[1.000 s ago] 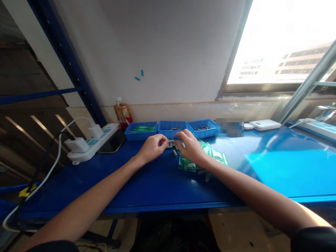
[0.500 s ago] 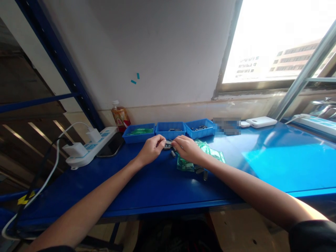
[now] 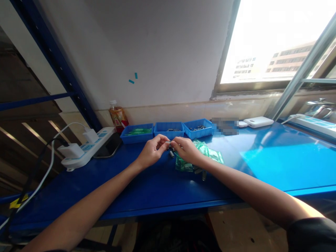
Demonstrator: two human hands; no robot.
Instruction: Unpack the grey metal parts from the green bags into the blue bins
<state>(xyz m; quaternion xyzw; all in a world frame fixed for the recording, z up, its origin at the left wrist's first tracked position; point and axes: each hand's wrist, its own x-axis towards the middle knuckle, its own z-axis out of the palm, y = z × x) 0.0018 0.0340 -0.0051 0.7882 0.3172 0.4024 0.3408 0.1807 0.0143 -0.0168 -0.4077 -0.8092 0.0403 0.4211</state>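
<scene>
My left hand [image 3: 152, 153] and my right hand [image 3: 187, 149] meet over the blue table [image 3: 147, 185], fingertips pinched together on a small grey metal part [image 3: 168, 143] held between them. Just below the hands a few more small dark parts [image 3: 172, 154] lie on the table. Under my right wrist lies a pile of green plastic bags [image 3: 207, 154]. Behind the hands stand three blue trays: the left tray [image 3: 136, 133] holds green bags, the middle tray [image 3: 169, 130] and the right tray [image 3: 198, 128] hold small metal parts.
A white power strip [image 3: 84, 148] with plugged chargers and a black phone [image 3: 109, 148] lie at the left. An orange bottle [image 3: 118, 117] stands by the wall. A white power bank [image 3: 258, 121] and another power strip [image 3: 313, 121] sit at the right, under the window.
Both hands have lifted slightly off the table and drawn closer, fingertips now pinching the small part between them. The view has shifted a little to the right.
</scene>
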